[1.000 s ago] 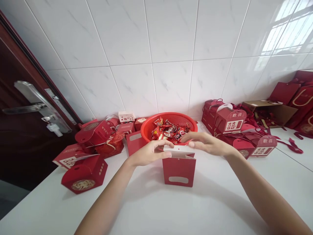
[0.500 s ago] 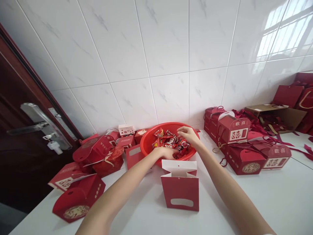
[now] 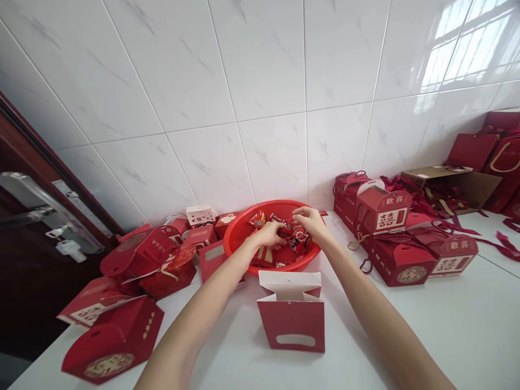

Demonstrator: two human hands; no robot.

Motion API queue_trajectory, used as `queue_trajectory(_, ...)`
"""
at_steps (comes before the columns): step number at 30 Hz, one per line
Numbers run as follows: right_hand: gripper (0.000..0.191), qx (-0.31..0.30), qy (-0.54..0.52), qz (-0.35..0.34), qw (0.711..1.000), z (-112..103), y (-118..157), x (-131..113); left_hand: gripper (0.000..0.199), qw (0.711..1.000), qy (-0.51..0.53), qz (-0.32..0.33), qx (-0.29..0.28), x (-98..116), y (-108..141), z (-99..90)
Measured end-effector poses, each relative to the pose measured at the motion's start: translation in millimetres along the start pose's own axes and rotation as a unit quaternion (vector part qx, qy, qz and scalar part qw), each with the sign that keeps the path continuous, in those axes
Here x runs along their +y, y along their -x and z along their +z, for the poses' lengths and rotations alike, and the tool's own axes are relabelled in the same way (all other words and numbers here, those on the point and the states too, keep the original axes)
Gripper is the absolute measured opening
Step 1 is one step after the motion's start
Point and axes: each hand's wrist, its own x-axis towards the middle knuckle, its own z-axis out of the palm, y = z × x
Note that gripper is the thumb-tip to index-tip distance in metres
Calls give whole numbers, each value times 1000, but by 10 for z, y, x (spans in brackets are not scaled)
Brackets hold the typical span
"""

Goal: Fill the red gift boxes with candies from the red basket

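Observation:
A red plastic basket (image 3: 228, 238) with perforated walls holds wrapped candies (image 3: 299, 241) in shiny red packets. My left hand (image 3: 268, 236) reaches into it from the left, its fingers curled down around a red candy packet partly hidden by them. Over the basket's right side is my right hand (image 3: 309, 221), fingers loosely bent and apart from the thumb, just above the packets; nothing shows in it. In front of the basket, between my forearms, a red paper box (image 3: 296, 325) stands upright with its top open and a white oval window low on its face.
Closed red gift boxes (image 3: 117, 336) crowd the left of the white table (image 3: 361, 346); more red boxes (image 3: 406, 265) are stacked right. Farther right sit a brown carton (image 3: 479, 189) and loose red ribbons (image 3: 504, 246). A tiled wall (image 3: 272, 151) stands behind, a dark door (image 3: 24, 281) left.
My left hand has lifted from deep among the candies and its fingers now show above them. My right hand stays over the basket's right side. The view has shifted slightly.

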Motion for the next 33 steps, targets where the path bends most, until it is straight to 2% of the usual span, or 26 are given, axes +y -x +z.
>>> queue_trajectory(3, 14, -15, 8, 2, 1000, 2, 27, -17, 40, 995, 56, 42, 69, -9, 2, -37)
queue_trajectory(6, 26, -56, 12, 10, 998, 15, 63, -47, 31, 987, 92, 81, 105, 14, -17, -28)
queue_trajectory(10, 25, -82, 6, 18, 996, 26, 95, -75, 27, 982, 118, 110, 103, 26, -59, 6)
queue_trajectory(14, 25, -53, -11, -1, 999, 17, 83, -66, 31, 983, 109, 108, 98, -9, -86, 11)
queue_trajectory(18, 24, 31, -44, -24, 998, -8, 35, -41, 39, 991, 52, 96, 82, -41, -82, 12)
queue_trajectory(20, 23, 71, -66, -29, 995, -21, 9, -35, 33, 993, 13, 106, 58, -7, -72, 38)
queue_trajectory(23, 25, 103, -100, -22, 989, -34, -17, -38, 22, 987, -34, 155, 14, 135, -60, 122)
queue_trajectory(27, 27, 116, -134, -6, 984, -43, -9, -57, 32, 957, -190, 216, -38, 371, -94, 262)
queue_trajectory(29, 26, 120, -139, 0, 983, -46, 4, -66, 42, 945, -255, 198, -42, 439, -156, 309)
queue_trajectory(33, 26, 125, -143, 5, 982, -47, 20, -77, 52, 943, -304, 129, -30, 441, -344, 322)
